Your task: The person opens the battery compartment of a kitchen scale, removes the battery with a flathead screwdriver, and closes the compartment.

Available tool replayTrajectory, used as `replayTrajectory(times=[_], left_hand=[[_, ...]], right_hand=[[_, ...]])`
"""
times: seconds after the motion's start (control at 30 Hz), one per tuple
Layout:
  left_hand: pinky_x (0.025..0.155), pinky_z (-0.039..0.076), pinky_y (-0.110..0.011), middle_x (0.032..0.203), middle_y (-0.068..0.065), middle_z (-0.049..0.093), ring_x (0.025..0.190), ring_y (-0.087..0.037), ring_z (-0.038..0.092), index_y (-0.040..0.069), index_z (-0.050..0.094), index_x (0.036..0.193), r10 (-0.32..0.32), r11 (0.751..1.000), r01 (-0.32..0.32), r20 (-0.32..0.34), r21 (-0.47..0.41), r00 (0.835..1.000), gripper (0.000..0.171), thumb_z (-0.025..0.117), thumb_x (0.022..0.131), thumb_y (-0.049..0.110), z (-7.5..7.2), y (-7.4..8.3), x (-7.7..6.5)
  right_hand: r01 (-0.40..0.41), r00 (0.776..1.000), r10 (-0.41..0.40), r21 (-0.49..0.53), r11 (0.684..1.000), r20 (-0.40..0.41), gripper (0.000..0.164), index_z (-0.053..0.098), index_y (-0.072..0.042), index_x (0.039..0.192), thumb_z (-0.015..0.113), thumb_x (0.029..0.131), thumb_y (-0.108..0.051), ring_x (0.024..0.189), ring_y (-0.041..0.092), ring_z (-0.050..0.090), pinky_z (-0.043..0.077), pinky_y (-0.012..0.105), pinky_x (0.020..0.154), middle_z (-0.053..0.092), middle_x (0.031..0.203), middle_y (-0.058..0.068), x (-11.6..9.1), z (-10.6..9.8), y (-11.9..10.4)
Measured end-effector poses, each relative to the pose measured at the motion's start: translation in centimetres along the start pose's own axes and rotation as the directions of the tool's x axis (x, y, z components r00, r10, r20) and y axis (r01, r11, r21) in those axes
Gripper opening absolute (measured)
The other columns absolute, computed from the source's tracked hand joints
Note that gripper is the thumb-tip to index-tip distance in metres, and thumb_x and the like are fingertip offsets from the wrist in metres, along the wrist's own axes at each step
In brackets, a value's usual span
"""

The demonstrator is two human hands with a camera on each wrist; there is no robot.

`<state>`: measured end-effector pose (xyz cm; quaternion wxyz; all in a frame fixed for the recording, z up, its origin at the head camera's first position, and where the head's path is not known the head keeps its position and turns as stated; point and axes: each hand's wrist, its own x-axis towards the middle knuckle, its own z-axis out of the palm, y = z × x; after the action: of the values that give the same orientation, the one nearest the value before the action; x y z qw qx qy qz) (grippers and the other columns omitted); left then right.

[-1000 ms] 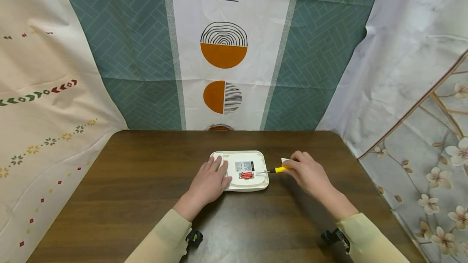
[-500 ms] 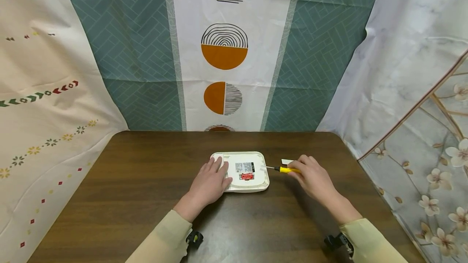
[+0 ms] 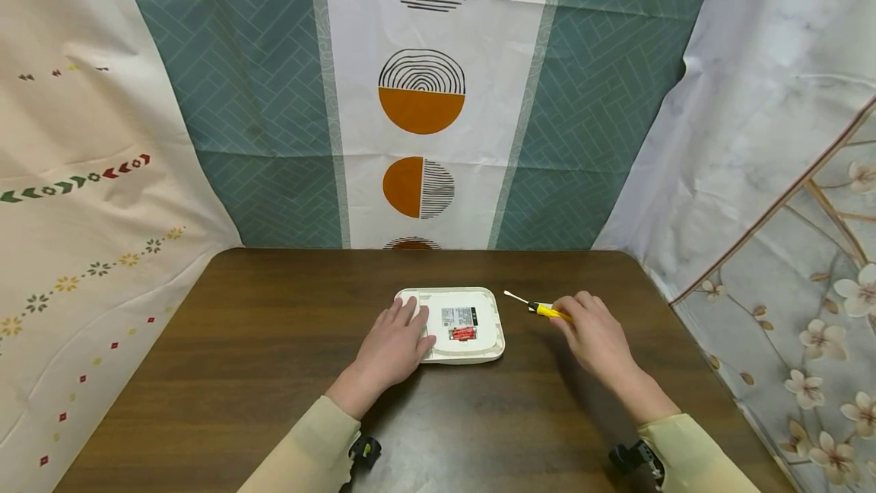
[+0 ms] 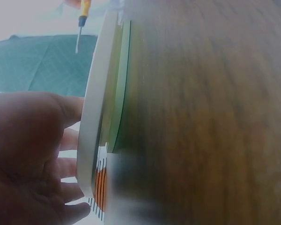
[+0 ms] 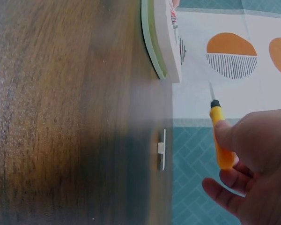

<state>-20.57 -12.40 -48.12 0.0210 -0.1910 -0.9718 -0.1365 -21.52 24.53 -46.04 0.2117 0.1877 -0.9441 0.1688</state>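
Observation:
In the head view a white plastic device [image 3: 487,322] with rounded corners lies on the table, its labelled side up. Red batteries [image 3: 463,333] sit in a small recess below the printed label [image 3: 457,316]. My left hand [image 3: 390,341] rests on the device's left end with fingers stretched across it. To the right, my right hand [image 3: 594,335] holds a yellow screwdriver [image 3: 550,313] by its handle, the metal tip in the air, apart from the device. In the right wrist view the screwdriver [image 5: 217,122] is pinched between thumb and fingers.
A small white piece [image 5: 161,148], seen in the right wrist view, lies on the brown wooden table [image 3: 274,371] near my right hand. Patterned cloths [image 3: 438,135] hang behind the table and along both sides.
My right hand has moved right, drawing the screwdriver's tip off the device and turning it up and away. The left hand stays on the device's left end.

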Motion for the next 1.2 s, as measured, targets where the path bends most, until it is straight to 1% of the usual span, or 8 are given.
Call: replayTrajectory(times=[0.2,0.37,0.47,0.6,0.7,0.9,1.2], left_hand=[[0.128,0.031,-0.062,0.171,-0.026,0.041,0.16,-0.05,0.034,0.001,0.055,0.161,0.005,1.0,-0.005,-0.006,0.001,1.0,0.06,0.061,0.115,0.039,-0.1,0.1,-0.1],[0.128,0.03,-0.062,0.171,-0.026,0.041,0.16,-0.05,0.033,0.002,0.055,0.161,0.005,1.0,-0.005,-0.009,0.003,1.0,0.06,0.06,0.115,0.04,-0.2,0.0,-0.1],[0.129,0.03,-0.062,0.172,-0.025,0.041,0.161,-0.049,0.033,0.002,0.054,0.161,0.004,1.0,-0.004,-0.009,0.005,1.0,0.06,0.06,0.115,0.04,-0.2,0.0,-0.1],[0.129,0.031,-0.061,0.172,-0.025,0.041,0.161,-0.048,0.033,0.002,0.054,0.162,0.003,1.0,-0.003,-0.008,0.011,1.0,0.061,0.061,0.115,0.04,-0.1,0.0,-0.1],[0.128,0.032,-0.061,0.171,-0.025,0.041,0.16,-0.048,0.034,0.002,0.055,0.161,0.007,1.0,-0.007,-0.008,0.02,1.0,0.061,0.062,0.114,0.04,0.1,-0.1,-0.1],[0.128,0.032,-0.061,0.17,-0.025,0.042,0.16,-0.049,0.035,0.001,0.055,0.161,0.009,1.0,-0.009,-0.015,0.022,1.0,0.06,0.061,0.115,0.04,0.2,-0.1,-0.2],[0.127,0.033,-0.061,0.169,-0.026,0.044,0.159,-0.05,0.036,0.001,0.057,0.159,0.019,1.0,-0.018,-0.027,0.016,0.999,0.06,0.062,0.114,0.039,0.2,-0.1,-0.3]], right_hand=[[-0.055,0.998,0.055,-0.016,0.998,-0.017,0.02,0.074,-0.006,0.112,0.086,0.097,-0.009,0.093,0.032,0.059,0.053,0.051,0.069,0.061,0.097,0.007,-0.1,-0.1,0.4],[-0.057,0.997,0.055,-0.036,0.998,-0.055,0.019,0.073,-0.002,0.111,0.085,0.097,-0.007,0.094,0.035,0.06,0.055,0.054,0.07,0.062,0.098,0.01,0.0,0.0,0.6],[-0.078,0.995,0.076,-0.04,0.996,-0.061,0.019,0.072,-0.001,0.111,0.084,0.098,-0.007,0.095,0.036,0.061,0.056,0.056,0.072,0.062,0.1,0.012,-0.1,-0.1,0.8],[-0.123,0.992,0.121,-0.039,0.992,-0.042,0.019,0.071,0.001,0.111,0.083,0.099,-0.007,0.095,0.038,0.061,0.056,0.058,0.074,0.062,0.102,0.015,-0.3,-0.3,1.3],[-0.143,0.989,0.141,-0.048,0.989,-0.034,0.019,0.07,0.001,0.112,0.082,0.099,-0.006,0.095,0.04,0.062,0.056,0.059,0.075,0.062,0.103,0.016,-0.6,-0.2,1.8],[-0.177,0.984,0.175,-0.07,0.982,-0.03,0.019,0.069,0.002,0.111,0.081,0.1,-0.007,0.092,0.04,0.063,0.056,0.061,0.072,0.062,0.1,0.016,-0.9,0.0,3.0],[-0.274,0.96,0.28,-0.12,0.954,0.035,0.02,0.066,0.003,0.106,0.079,0.101,-0.012,0.088,0.04,0.062,0.055,0.062,0.068,0.061,0.095,0.016,-1.3,-0.3,4.7]])
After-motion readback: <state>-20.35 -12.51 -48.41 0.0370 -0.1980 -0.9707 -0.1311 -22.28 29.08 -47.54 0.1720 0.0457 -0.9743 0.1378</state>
